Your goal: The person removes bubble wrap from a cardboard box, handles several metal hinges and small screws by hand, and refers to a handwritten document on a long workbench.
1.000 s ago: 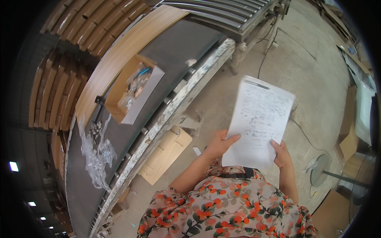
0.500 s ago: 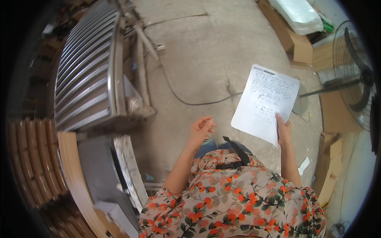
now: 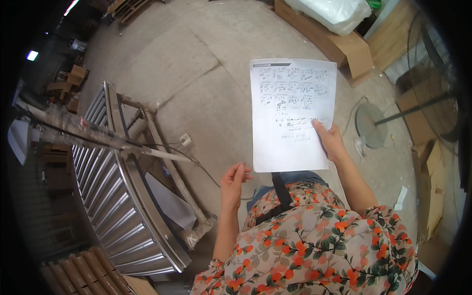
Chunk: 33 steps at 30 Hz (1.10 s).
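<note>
My right hand [image 3: 330, 140] grips a white sheet of paper [image 3: 275, 152] at its lower right edge, thumb on top and the other fingers hidden behind. Printed small drawings in a grid fill the sheet's upper half, with handwriting below them. Just off the paper's lower left corner is my left hand [image 3: 235, 182], empty, its fingers loosely bent and a little apart. Below both hands show a flowered top and a dark strap [image 3: 281, 191] at the waist.
A metal roller conveyor [image 3: 118, 206] runs along my left, a pole crossing above it. Brown stacked pieces [image 3: 81, 273] lie at lower left. A cardboard box [image 3: 351, 54] with a plastic-wrapped white bundle [image 3: 334, 12] lies far right, near a standing fan's round base [image 3: 369, 125]. A cable crosses the concrete floor.
The view has turned, bringing more of the conveyor's far side into sight. The paper has come leftward and stands straighter, in front of my body. My left hand is now closer to its corner.
</note>
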### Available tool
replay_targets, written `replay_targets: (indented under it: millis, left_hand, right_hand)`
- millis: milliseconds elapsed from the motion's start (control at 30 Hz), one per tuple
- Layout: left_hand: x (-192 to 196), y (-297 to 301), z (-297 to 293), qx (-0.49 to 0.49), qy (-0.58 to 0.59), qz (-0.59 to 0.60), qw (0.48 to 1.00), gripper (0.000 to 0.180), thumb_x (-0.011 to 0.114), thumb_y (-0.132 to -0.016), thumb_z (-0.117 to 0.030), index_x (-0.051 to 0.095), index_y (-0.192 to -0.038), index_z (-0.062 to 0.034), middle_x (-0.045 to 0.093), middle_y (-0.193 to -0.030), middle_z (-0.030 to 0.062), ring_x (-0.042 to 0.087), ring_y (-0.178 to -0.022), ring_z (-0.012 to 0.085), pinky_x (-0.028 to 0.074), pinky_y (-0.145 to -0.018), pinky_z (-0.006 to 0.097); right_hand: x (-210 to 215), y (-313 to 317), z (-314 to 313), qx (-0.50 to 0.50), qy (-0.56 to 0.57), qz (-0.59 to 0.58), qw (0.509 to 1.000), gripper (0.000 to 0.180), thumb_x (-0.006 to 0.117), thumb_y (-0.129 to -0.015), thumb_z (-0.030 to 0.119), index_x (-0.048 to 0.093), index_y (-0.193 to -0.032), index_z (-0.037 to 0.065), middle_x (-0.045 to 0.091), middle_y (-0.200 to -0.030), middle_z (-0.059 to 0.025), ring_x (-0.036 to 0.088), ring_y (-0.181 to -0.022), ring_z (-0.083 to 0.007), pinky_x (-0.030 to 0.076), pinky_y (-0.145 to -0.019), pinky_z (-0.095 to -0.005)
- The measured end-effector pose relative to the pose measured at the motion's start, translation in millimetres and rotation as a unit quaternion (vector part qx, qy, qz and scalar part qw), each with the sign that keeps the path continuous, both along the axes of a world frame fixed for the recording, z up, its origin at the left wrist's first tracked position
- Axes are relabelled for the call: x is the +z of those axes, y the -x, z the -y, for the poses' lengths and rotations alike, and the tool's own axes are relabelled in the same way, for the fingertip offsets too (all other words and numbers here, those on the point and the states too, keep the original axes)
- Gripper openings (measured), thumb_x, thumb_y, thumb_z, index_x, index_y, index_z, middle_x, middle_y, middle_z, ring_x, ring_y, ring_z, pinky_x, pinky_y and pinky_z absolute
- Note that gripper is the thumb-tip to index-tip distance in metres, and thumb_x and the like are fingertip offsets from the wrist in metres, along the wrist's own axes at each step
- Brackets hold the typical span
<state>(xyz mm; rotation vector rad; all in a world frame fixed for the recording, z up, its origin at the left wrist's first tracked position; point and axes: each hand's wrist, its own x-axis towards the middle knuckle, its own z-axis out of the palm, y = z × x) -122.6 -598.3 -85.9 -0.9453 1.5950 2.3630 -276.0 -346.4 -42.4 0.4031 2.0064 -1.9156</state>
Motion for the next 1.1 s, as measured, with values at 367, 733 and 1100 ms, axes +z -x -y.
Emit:
replay_targets:
  millis: [367, 733, 1100]
  left_hand:
    - [-43, -29, 2, -0.022, 0.025, 0.022, 0.999, 0.043, 0.05, -0.093, -0.032, 0.052, -0.119, 0.0018, 0.064, -0.098, 0.0095, 0.061, -0.085, 0.0144, 0.045, -0.075, 0.026]
    - [-83, -7, 47, -0.097, -0.208, 0.026, 0.973, 0.065, 0.035, -0.091, -0.056, 0.04, -0.132, -0.0052, 0.053, -0.124, 0.0143, 0.052, -0.112, 0.023, 0.04, -0.095, 0.042]
    - [-10, 32, 36, 0.241, -0.081, -0.153, 0.955, 0.043, 0.055, -0.086, 0.0, 0.04, -0.126, 0.0065, 0.051, -0.121, 0.0163, 0.054, -0.105, 0.0266, 0.047, -0.089, 0.037]
  right_hand:
    - [-4, 5, 0, 0.005, 0.039, -0.03, 0.999, 0.038, 0.06, -0.087, 0.025, 0.057, -0.102, -0.01, 0.065, -0.089, -0.0145, 0.063, -0.071, -0.0155, 0.051, -0.06, -0.0263]
    - [7, 20, -5, 0.044, -0.008, 0.003, 0.999, 0.041, 0.06, -0.087, 0.025, 0.056, -0.106, -0.011, 0.065, -0.093, -0.0155, 0.063, -0.08, -0.0177, 0.051, -0.068, -0.0288]
    - [-93, 79, -25, 0.466, -0.355, -0.027, 0.81, 0.066, 0.036, -0.09, 0.055, 0.039, -0.134, 0.006, 0.039, -0.138, -0.0149, 0.034, -0.129, -0.0313, 0.023, -0.108, -0.0379]
